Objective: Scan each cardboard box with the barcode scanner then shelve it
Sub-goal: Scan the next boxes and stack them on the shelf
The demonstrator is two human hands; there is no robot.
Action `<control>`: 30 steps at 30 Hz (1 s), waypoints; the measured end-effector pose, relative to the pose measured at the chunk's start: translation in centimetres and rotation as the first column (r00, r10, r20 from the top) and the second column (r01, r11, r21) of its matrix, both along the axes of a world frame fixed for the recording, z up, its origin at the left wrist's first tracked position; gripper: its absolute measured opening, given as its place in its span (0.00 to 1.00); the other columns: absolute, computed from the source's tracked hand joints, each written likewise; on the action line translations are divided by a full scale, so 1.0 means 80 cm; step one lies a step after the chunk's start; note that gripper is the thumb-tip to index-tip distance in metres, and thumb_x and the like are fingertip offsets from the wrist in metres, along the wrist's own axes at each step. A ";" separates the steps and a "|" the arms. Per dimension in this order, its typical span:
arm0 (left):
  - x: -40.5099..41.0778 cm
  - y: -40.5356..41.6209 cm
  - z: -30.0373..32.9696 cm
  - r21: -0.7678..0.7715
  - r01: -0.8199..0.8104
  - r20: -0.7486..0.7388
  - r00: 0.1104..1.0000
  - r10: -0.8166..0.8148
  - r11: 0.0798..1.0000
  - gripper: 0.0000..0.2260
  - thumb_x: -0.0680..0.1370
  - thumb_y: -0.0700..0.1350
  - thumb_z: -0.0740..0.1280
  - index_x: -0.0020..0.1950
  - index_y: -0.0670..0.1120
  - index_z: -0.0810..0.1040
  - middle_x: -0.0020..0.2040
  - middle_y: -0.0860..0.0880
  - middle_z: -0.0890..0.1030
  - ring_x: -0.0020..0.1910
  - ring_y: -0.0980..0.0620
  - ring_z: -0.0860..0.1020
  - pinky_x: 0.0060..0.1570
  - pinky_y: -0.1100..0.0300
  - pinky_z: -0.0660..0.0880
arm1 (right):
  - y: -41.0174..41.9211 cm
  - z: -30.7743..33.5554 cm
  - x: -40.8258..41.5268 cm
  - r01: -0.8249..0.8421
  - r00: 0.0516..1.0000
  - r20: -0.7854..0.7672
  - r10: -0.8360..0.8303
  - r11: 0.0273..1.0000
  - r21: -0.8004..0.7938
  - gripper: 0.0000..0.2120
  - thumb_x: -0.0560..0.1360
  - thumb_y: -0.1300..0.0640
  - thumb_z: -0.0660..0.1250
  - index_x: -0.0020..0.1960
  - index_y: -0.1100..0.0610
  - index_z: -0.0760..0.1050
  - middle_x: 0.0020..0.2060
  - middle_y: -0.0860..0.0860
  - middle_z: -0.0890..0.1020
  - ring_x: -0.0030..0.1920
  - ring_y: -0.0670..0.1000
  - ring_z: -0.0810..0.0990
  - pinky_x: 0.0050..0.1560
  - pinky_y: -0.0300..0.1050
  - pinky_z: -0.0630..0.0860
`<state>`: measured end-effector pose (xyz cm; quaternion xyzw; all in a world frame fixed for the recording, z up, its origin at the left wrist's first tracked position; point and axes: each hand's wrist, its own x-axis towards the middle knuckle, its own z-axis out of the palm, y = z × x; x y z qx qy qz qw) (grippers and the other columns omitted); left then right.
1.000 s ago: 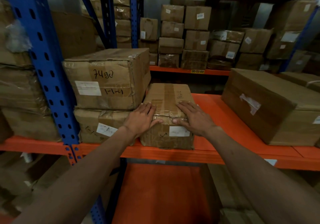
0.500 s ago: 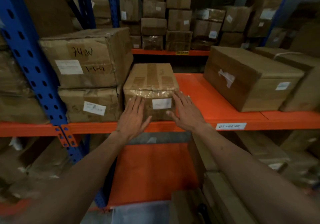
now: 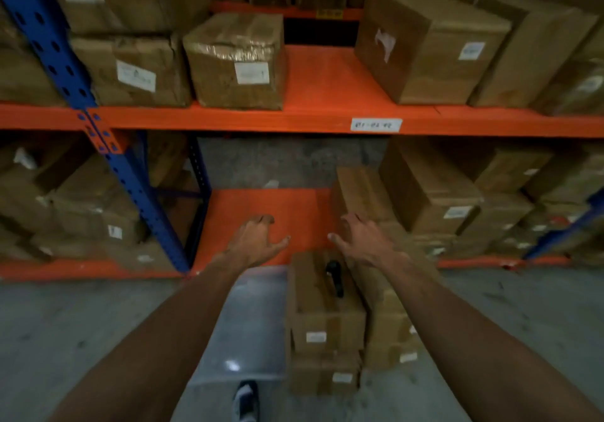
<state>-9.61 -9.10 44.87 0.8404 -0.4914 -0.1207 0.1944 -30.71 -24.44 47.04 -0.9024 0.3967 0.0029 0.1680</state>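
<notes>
Your left hand (image 3: 253, 242) and your right hand (image 3: 361, 242) are both stretched forward and low, in front of the bottom orange shelf (image 3: 261, 206). The fingers (image 3: 261, 220) of the left hand are loosely curled and hold nothing, with the thumb pointing to the right. The fingers of the right hand are spread and relaxed, also released, and they touch no box.

The barcode scanner (image 3: 334, 276), a dark object, lies on top of a stack of cardboard boxes (image 3: 322, 317) that stands on the grey floor (image 3: 81, 323), just below and between your two hands. The right hand is near the scanner but apart from it. Each box in this stack shows a small white label on its near face.

The shelved box (image 3: 237, 62), wrapped in shiny tape and with a white label, stands on the upper orange shelf (image 3: 320, 91), touching the stacked boxes on its left. A large box (image 3: 425, 46) stands on the same shelf to the right, well apart from it. A white location tag (image 3: 376, 124) is fixed on the front beam of that shelf; its text is too blurred to read.
</notes>
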 end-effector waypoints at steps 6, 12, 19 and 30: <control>-0.090 0.036 -0.095 0.108 -0.021 -0.155 0.987 0.037 0.994 0.32 0.72 0.64 0.68 0.66 0.42 0.74 0.63 0.42 0.78 0.63 0.44 0.74 0.60 0.54 0.72 | 0.038 -0.085 -0.090 0.049 0.993 -0.113 -0.034 0.990 0.131 0.29 0.80 0.36 0.62 0.71 0.56 0.70 0.68 0.58 0.75 0.66 0.61 0.76 0.60 0.51 0.74; -0.106 0.008 -0.222 0.211 0.042 -0.132 0.991 -0.014 0.977 0.33 0.74 0.64 0.65 0.69 0.41 0.71 0.65 0.42 0.75 0.64 0.44 0.72 0.63 0.53 0.69 | 0.017 -0.203 -0.103 0.141 0.985 -0.126 -0.115 0.964 0.225 0.32 0.80 0.35 0.62 0.76 0.53 0.64 0.67 0.58 0.74 0.66 0.63 0.76 0.62 0.56 0.75; -0.096 -0.058 -0.399 0.186 0.127 -0.094 0.989 -0.111 0.974 0.32 0.76 0.62 0.65 0.71 0.39 0.69 0.67 0.40 0.74 0.66 0.43 0.70 0.66 0.52 0.67 | -0.046 -0.373 -0.038 0.251 0.968 -0.039 -0.250 0.929 0.270 0.34 0.80 0.37 0.64 0.80 0.49 0.57 0.66 0.61 0.77 0.64 0.65 0.76 0.55 0.52 0.74; -0.067 -0.107 -0.564 0.212 0.373 -0.258 0.913 -0.316 0.903 0.25 0.78 0.66 0.60 0.57 0.45 0.76 0.58 0.46 0.78 0.59 0.46 0.76 0.56 0.51 0.75 | -0.145 -0.535 0.058 0.381 0.919 -0.195 -0.343 0.900 0.211 0.42 0.79 0.33 0.63 0.82 0.49 0.47 0.71 0.63 0.70 0.67 0.66 0.75 0.63 0.56 0.74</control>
